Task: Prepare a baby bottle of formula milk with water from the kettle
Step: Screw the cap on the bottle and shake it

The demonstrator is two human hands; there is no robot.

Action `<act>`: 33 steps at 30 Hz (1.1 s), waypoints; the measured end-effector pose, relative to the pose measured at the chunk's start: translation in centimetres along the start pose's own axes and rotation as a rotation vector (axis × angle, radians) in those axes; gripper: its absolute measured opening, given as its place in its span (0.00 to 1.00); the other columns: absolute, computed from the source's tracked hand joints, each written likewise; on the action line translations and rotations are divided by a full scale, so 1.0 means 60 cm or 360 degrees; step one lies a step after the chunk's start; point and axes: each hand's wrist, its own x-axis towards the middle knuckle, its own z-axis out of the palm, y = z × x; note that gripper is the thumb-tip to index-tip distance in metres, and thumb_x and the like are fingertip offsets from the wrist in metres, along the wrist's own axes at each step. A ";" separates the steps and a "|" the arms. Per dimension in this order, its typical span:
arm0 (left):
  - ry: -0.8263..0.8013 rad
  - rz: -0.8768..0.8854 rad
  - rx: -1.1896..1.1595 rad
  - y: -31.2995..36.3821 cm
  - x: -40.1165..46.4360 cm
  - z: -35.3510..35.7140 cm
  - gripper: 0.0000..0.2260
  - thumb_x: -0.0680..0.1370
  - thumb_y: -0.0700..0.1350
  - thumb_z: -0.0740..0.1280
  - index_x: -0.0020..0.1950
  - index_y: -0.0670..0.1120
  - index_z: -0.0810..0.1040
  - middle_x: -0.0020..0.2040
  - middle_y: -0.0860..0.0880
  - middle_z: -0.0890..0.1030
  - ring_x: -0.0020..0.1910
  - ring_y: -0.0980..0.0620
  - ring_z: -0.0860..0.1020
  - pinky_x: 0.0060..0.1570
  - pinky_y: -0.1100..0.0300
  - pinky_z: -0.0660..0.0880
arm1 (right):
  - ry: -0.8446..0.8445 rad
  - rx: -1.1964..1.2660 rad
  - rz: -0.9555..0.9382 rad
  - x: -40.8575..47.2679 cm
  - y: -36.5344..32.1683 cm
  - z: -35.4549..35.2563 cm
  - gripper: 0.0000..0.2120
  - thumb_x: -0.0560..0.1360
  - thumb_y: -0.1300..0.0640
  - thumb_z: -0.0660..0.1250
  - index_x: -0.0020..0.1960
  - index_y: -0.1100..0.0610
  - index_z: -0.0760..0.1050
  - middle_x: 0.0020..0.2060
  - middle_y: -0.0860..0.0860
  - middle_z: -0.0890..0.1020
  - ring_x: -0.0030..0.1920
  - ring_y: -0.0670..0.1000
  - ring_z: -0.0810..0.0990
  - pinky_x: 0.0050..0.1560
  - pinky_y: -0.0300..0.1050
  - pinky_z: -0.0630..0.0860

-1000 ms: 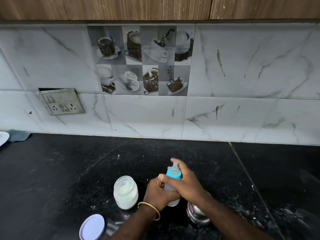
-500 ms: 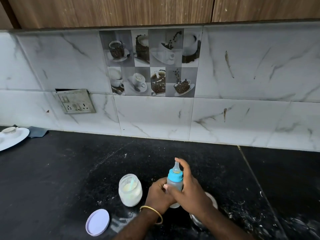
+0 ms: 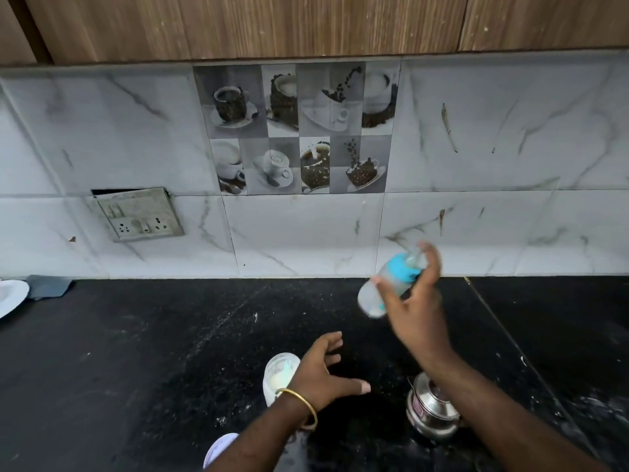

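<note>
My right hand [image 3: 417,306] grips a small baby bottle [image 3: 374,296] with a blue collar and clear teat, raised above the black counter [image 3: 136,352] and tilted with the teat up and to the right; it is motion-blurred. My left hand [image 3: 323,373], with a gold bangle on the wrist, hovers over the counter with fingers spread and holds nothing. Just left of it stands an open white jar of formula powder [image 3: 277,374]. A small steel kettle [image 3: 430,412] sits under my right forearm.
The jar's pale lid [image 3: 218,447] lies on the counter near the bottom edge. A white plate [image 3: 10,296] and a grey cloth [image 3: 49,286] sit at the far left. A tiled wall with a socket plate [image 3: 139,214] stands behind the counter.
My right hand has lifted the bottle off the counter, up and to the right, and tilted it. My left hand has let go of the bottle and opened.
</note>
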 end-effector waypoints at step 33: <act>0.0315 -0.0051 -0.0181 0.042 0.077 -0.037 0.12 0.74 0.35 0.73 0.57 0.41 0.81 0.52 0.46 0.85 0.43 0.60 0.82 0.32 0.72 0.75 | 0.0000 0.0151 0.0309 0.037 0.056 0.020 0.38 0.76 0.56 0.72 0.76 0.49 0.52 0.60 0.58 0.77 0.52 0.55 0.81 0.57 0.54 0.80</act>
